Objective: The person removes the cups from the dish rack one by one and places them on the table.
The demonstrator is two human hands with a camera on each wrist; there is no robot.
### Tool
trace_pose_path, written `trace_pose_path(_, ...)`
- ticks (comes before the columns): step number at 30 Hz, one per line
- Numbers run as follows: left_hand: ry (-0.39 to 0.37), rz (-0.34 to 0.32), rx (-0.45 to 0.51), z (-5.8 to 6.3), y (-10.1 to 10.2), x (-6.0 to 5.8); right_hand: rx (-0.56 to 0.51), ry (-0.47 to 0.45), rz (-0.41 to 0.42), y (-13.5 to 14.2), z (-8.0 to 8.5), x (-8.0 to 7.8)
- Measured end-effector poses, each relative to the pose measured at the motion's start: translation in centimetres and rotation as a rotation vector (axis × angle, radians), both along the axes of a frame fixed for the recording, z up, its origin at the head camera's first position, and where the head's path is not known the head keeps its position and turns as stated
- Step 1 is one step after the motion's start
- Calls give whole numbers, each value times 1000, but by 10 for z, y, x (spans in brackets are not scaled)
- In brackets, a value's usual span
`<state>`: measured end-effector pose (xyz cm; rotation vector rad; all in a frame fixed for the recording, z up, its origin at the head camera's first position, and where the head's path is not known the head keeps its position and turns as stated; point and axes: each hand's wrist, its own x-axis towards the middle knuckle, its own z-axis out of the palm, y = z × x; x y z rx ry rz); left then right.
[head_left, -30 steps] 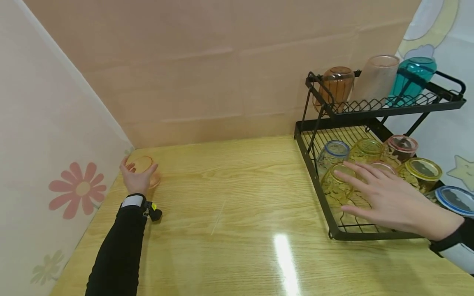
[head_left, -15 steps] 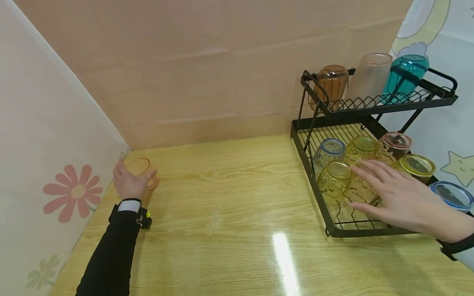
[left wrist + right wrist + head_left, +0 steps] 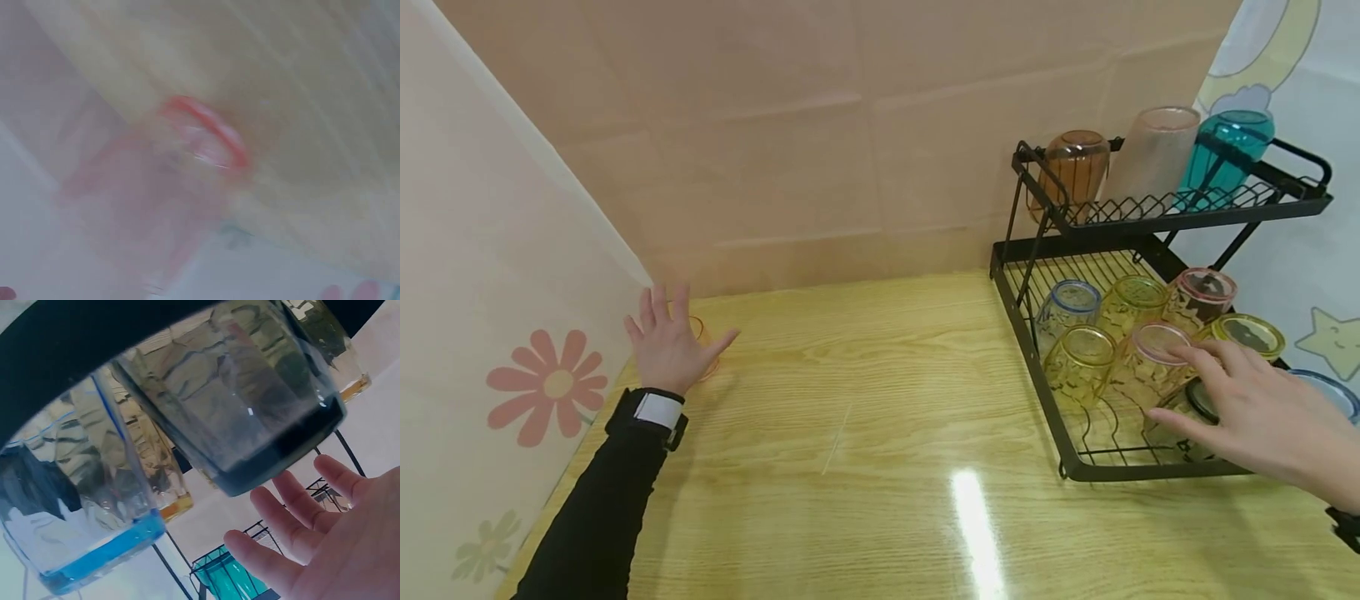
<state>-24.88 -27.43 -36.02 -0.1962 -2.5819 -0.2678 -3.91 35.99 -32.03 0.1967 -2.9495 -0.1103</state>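
Observation:
My left hand (image 3: 670, 354) is spread with its fingers straight, in front of a clear orange glass (image 3: 700, 327) at the table's far left. The hand hides most of that glass; the blurred left wrist view shows its red-orange rim (image 3: 209, 134). My right hand (image 3: 1262, 408) hovers at the near right of a black dish rack (image 3: 1067, 450). Its fingers are slightly bent beside an upside-down clear glass with a dark base (image 3: 231, 419). In the right wrist view a gap shows along most of the fingers, and contact is hard to tell.
On the lower tier stand several upturned glasses, among them a yellow glass (image 3: 1078, 367), a pink-based glass (image 3: 1142, 371) and a blue-based glass (image 3: 100, 550). The upper tier holds a brown glass (image 3: 1075, 171), a frosted glass (image 3: 1153, 162) and a teal glass (image 3: 1228, 158). Walls border the wooden table (image 3: 850, 400).
My left hand has gone from curving around the orange glass to spreading flat, off it. The right hand has shifted right and bent its fingers, uncovering the pink-based glass and part of the dark-based one.

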Motion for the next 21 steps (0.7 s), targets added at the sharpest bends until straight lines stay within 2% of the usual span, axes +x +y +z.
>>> trace_pose_path(6,-9,-65,22,14,29,3,-12,-16,-34,4,-3,0)
trace_pose_path(11,-5,-129,38,17,57,6,-32,-80,-74,7,-9,-1)
trace_pose_path(16,-33,-219,43,20,87,13,-59,-130,-115,10,-15,-3)
trace_pose_path(21,-53,-295,9,23,119,22,-75,-142,-110,12,-21,-5)
